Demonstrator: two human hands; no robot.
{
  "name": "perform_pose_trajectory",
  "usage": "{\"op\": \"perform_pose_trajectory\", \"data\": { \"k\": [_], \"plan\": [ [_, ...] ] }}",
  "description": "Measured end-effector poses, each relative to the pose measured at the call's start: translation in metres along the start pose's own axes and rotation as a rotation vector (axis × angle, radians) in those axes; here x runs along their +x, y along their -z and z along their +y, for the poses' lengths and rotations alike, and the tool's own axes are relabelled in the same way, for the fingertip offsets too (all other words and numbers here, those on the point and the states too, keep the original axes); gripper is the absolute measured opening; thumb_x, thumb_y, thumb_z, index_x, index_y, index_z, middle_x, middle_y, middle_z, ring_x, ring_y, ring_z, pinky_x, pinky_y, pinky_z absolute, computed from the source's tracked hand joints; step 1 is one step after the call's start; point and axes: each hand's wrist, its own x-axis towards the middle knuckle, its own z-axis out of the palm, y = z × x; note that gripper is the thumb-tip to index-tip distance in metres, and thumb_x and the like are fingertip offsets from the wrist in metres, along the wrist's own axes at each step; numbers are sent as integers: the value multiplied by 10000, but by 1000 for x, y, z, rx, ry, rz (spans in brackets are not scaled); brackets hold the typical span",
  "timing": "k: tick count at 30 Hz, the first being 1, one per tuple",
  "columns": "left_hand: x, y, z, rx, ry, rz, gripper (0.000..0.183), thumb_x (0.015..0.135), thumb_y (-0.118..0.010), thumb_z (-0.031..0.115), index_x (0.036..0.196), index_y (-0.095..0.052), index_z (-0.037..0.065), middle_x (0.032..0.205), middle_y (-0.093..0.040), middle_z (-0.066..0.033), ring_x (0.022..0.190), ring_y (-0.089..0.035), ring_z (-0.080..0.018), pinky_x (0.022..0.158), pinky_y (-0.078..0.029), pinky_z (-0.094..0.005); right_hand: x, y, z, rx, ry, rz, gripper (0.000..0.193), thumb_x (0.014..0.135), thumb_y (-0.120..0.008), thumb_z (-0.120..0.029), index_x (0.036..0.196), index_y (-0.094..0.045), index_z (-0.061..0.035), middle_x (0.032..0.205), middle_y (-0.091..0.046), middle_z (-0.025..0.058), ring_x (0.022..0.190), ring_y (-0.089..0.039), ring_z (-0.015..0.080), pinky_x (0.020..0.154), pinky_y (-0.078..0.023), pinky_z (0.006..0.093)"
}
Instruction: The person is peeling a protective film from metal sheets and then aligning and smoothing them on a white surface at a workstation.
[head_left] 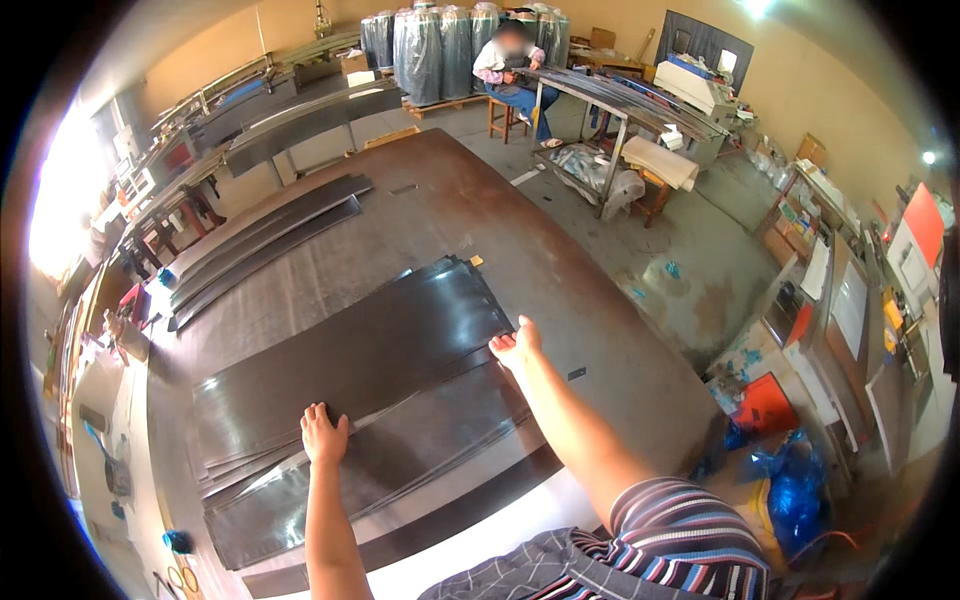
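A stack of long, dark, glossy sheets (350, 350) lies slantwise across the large worktable (600, 350), its edges slightly fanned. My left hand (325, 435) rests on the near edge of the top sheet, fingers spread and thumb apart. At the stack's right end my right hand (517, 345) touches the sheet edge, palm turned partly up. Its thumb stands away from the bent fingers, and no object shows in it. Closer to me, a second group of dark sheets (450, 420) lies partly under the first stack, with a dark strip (460, 510) along the front.
More dark strips (270, 240) lie on the table's far left. Scissors (185, 578) and a blue roll (177, 542) are at the lower left. A person (515, 75) sits by another table (620, 100) at the back. Blue plastic bags (800, 490) lie at my right.
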Motion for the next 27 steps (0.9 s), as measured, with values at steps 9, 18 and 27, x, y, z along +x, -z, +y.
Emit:
{"op": "perform_pose_trajectory", "data": {
  "k": [9,18,27],
  "plan": [
    [2,-13,5,-45,9,25,554,791,-687,284,1235,-511,3,1299,-486,-175,1211,-458,-338,1016,-396,-408,52,-9,-3,-891,315,-382,281,896,-505,-165,1123,-523,-1,931,-564,135,769,-617,275,584,-592,397],
    [-41,7,34,-1914,732,-241,688,899,-487,600,1165,-544,-32,1226,-575,-193,1115,-577,-291,929,-467,-409,-146,-26,37,-862,1049,-920,245,945,-561,-135,1114,-559,42,901,-623,100,637,-652,169,584,-576,313],
    [-73,90,-43,-2560,300,781,759,829,-560,639,1293,-481,44,1279,-542,-86,1174,-493,-305,1021,-388,-476,-236,108,-71,-467,673,-862,338,932,-552,-100,1267,-512,-112,1071,-636,40,802,-631,153,562,-543,300]
  ]
}}
